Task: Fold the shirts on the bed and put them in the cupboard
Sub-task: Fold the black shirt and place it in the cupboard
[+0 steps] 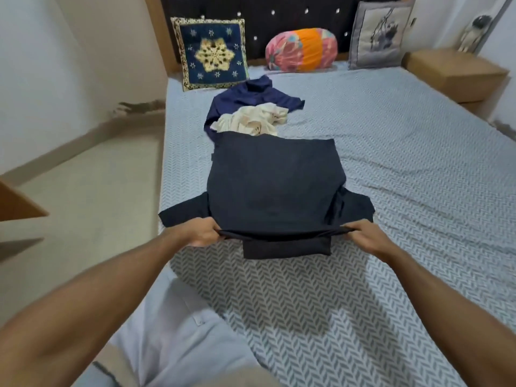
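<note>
So far only the dark shirt [275, 188] is spread on the bed [405, 163]; my left hand [201, 233] and right hand [365, 237] pinch its near shoulders. Beyond it, the blue shirt [251, 96] and cream shirt [251, 120] lie unfolded, none in the cupboard.

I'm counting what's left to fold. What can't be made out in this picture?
- Cream shirt: near edge hidden behind the raised dark shirt, head view.
- Navy shirt: partly under the cream shirt.
- Cupboard: outside the frame.
- Fingertips of left hand and right hand: wrapped in the shirt's edge.
</note>
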{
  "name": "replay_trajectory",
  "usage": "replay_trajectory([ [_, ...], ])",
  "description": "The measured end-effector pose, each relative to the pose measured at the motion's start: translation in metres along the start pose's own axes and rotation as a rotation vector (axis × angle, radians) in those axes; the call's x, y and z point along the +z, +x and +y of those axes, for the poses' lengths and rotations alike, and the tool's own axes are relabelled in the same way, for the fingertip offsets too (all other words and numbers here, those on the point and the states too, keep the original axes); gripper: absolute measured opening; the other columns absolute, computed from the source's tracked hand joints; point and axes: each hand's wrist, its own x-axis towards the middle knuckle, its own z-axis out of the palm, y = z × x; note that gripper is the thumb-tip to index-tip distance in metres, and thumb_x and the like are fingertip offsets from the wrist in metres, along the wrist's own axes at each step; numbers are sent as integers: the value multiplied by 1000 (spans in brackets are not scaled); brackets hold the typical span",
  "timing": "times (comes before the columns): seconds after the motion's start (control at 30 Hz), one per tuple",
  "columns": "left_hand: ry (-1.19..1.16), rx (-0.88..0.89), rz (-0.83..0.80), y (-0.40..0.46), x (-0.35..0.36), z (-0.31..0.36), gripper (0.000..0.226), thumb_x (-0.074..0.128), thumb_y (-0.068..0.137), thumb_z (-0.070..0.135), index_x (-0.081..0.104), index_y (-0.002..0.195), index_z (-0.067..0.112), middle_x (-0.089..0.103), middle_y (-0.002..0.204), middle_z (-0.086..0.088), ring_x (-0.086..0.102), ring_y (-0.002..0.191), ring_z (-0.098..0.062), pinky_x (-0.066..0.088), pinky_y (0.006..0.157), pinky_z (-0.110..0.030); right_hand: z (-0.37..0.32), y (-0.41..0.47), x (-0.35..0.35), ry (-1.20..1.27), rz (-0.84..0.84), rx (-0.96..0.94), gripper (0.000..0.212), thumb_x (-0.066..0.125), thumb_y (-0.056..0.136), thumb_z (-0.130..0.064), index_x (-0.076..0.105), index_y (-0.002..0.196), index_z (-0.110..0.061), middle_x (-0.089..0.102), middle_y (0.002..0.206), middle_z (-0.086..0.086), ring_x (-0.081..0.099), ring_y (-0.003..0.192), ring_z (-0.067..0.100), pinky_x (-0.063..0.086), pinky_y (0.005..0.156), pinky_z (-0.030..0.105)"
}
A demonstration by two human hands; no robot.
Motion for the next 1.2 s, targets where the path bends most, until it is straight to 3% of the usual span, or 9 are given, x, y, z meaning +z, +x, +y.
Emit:
replay_trajectory([
  [0.1,48,-14,-52,-9,29,-3,26,53,100,36,66,80,26,64,80,3,59,83,-21,43,74,-33,23,-17,24,-96,-64,7,30,51,96,-15,76,87,-28,73,79,1,66,77,25,48,69,36],
  [0.2,127,-23,-79,-13,61,-7,27,54,96,36,72,112,25,72,108,-3,65,101,-25,53,89,-37,31,-30,50,-250,-159,13,29,49,95,-16,74,107,-24,74,102,4,65,93,26,51,81,38],
  [0.37,292,-23,-20,-12,108,-6,43,53,82,46,61,121,32,66,116,0,63,107,-27,53,84,-40,45,-52,94,-402,57,-73,79,66,86,-17,33,157,-8,23,162,28,22,151,41,25,121,42],
  [0.47,544,164,363,-22,136,3,60,57,81,33,48,138,17,57,129,-5,51,127,-29,45,84,-40,44,-76,120,-379,339,-346,82,72,63,-13,51,141,0,39,148,32,39,137,48,41,113,53],
  [0.57,626,588,693,-30,161,22,42,60,73,22,61,113,11,60,107,-6,57,101,-31,45,74,-40,33,-96,140,-489,364,-559,60,71,64,-18,61,122,-6,53,125,17,54,109,39,52,90,48],
  [0.73,499,400,346,-16,179,50,55,60,87,26,46,138,15,52,129,-3,49,117,-27,46,90,-38,18,-92,153,-644,175,-403,63,69,74,-26,56,135,-16,56,130,7,54,112,34,51,88,46],
  [0.87,409,265,312,-11,173,66,33,58,88,30,56,120,18,51,120,-1,43,120,-26,39,99,-41,6,-80,150,-630,154,-343,41,66,79,-29,66,119,-24,61,117,1,55,109,32,43,87,44],
  [1.03,409,358,261,-26,162,69,11,55,79,33,53,86,24,48,88,7,51,98,-22,31,83,-39,6,-90,139,-593,217,-436,24,50,77,-36,67,90,-24,56,88,-7,56,91,23,35,80,39],
  [1.2,388,447,144,-27,177,64,36,61,78,47,60,105,23,57,102,0,54,98,-25,46,81,-39,18,-109,143,-669,33,-453,43,45,74,-50,60,107,-25,53,100,-5,53,96,22,40,82,38],
])
